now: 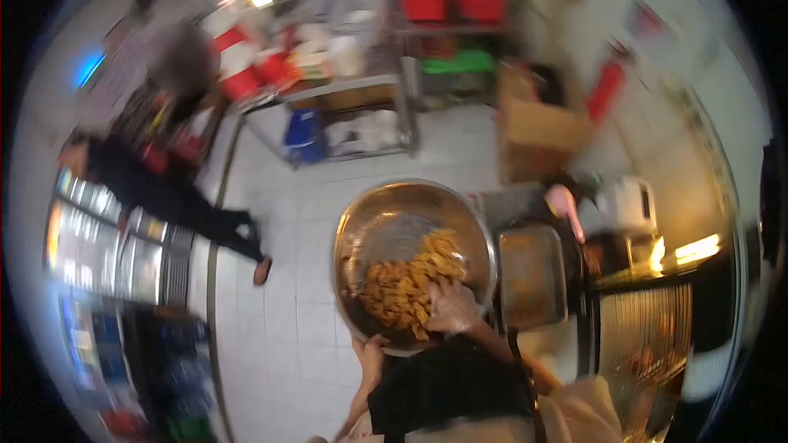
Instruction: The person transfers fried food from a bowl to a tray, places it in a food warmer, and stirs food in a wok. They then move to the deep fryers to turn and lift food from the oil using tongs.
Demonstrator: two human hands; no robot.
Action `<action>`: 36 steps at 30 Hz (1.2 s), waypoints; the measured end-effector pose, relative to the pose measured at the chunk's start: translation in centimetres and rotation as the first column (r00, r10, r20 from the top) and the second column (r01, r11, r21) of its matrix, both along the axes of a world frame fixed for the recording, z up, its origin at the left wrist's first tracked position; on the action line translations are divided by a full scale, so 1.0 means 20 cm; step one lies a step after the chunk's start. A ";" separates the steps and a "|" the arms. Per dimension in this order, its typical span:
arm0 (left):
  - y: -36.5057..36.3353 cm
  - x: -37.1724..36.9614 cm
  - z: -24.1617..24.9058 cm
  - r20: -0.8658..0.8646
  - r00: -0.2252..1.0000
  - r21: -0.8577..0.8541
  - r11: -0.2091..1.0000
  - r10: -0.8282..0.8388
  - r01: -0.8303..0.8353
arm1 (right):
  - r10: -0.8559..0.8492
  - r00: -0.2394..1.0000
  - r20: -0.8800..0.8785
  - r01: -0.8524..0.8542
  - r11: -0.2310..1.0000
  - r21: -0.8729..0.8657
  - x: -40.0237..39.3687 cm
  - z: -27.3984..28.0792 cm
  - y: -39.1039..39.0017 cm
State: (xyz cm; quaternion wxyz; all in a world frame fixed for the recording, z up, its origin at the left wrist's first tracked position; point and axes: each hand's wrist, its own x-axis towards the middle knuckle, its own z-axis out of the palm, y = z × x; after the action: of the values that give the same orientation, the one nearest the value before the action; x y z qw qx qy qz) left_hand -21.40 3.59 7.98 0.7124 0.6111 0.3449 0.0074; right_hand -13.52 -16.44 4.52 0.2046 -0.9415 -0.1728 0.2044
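Note:
A wide, shiny metal bowl (382,234) is held in front of my dark apron. Golden-brown fried pieces (402,291) lie in its lower and right part. My left hand (371,354) grips the bowl's near rim from the lower left. Inside the bowl at the right, my right hand (453,308), in a clear plastic glove, touches the pieces with its fingers apart. Whether any piece is held between them cannot be made out.
Right of the bowl sits a rectangular metal tray (533,324), with a lit rack (644,344) beyond. A cardboard box (538,127) and a steel table (353,86) stand ahead. A person in dark clothes (164,193) is at the left.

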 end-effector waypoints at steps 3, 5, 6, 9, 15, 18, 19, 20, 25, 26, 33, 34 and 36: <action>0.03 0.03 -0.13 -0.004 0.999 0.044 0.998 0.036 -0.036 | -0.064 0.993 0.099 0.070 0.996 -0.052 -0.04 -0.03 -0.04; 0.05 0.08 -0.14 -0.011 1.000 0.046 0.999 -0.005 0.005 | -0.093 0.995 0.037 0.092 0.996 0.016 0.01 -0.02 -0.10; 0.03 0.13 -0.10 -0.039 0.999 0.022 1.000 0.012 -0.011 | -0.143 0.990 0.011 0.143 0.989 -0.028 0.04 0.05 -0.10; -0.04 0.30 -0.02 0.001 0.997 -0.026 0.997 -0.072 0.072 | -0.176 0.983 0.055 0.181 0.977 -0.117 0.14 0.11 -0.17; -0.18 0.47 -0.02 0.156 0.965 -0.074 0.972 -0.211 0.225 | -0.333 0.820 0.465 0.347 0.936 0.057 0.15 -0.16 -0.34; -0.32 0.60 -0.01 0.183 0.948 -0.074 0.958 -0.261 0.278 | -0.414 0.861 0.295 0.418 0.907 0.052 0.22 0.11 -0.50; -0.37 0.64 -0.01 0.182 0.949 -0.076 0.958 -0.259 0.276 | -0.436 0.870 0.230 0.441 0.897 0.032 0.24 0.14 -0.56; -0.41 0.67 -0.02 0.180 0.949 -0.082 0.958 -0.258 0.276 | -0.436 0.871 0.225 0.434 0.899 0.063 0.27 0.16 -0.62; -0.51 0.77 -0.04 0.268 0.903 -0.069 0.928 -0.337 0.367 | -0.570 0.793 0.212 0.514 0.815 0.268 0.22 0.32 -0.87; -0.52 0.77 -0.02 0.282 0.897 -0.069 0.925 -0.340 0.373 | -0.585 0.774 0.241 0.530 0.807 0.259 0.21 0.34 -0.92; -0.40 0.83 -0.14 0.307 0.896 -0.001 0.941 -0.321 0.338 | -0.837 0.547 -0.030 0.783 0.499 0.372 -0.02 0.05 -1.29; -0.41 0.83 -0.14 0.315 0.903 -0.005 0.951 -0.293 0.310 | -0.862 0.505 -0.044 0.818 0.461 0.344 -0.04 -0.01 -1.28; -0.41 0.82 -0.14 0.323 0.918 -0.009 0.969 -0.230 0.246 | -0.904 0.421 -0.072 0.878 0.387 0.282 -0.06 -0.12 -1.22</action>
State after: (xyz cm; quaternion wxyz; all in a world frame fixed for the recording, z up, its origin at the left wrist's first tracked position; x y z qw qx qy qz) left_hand -4.91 -4.55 5.14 0.7691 0.6216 0.1483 0.0110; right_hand -14.68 -40.79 2.08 0.4029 -0.8563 0.3229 -0.0081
